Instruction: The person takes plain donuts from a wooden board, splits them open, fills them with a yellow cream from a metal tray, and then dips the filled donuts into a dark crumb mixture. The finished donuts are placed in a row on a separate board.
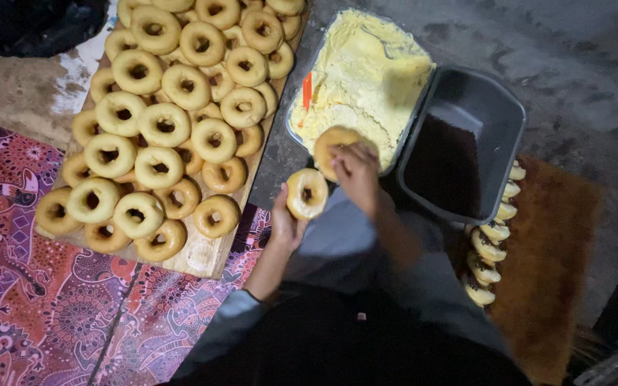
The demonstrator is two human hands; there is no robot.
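My left hand (284, 223) holds a ring doughnut (306, 193) upright by its edge, just in front of me. My right hand (355, 171) presses another doughnut half (332, 143) down at the near edge of a container of pale yellow cream (366, 71). A small orange spatula (307, 91) lies in the cream at its left side. Next to the cream sits a dark grey tub (498, 114) with dark sprinkles (441, 164) inside.
A wooden board (205, 256) at the left carries several plain ring doughnuts (159, 121) piled in layers. Finished doughnuts with dark topping (491, 246) stand in a row on a brown tray (552, 257) at the right. A patterned purple mat (30, 307) covers the floor.
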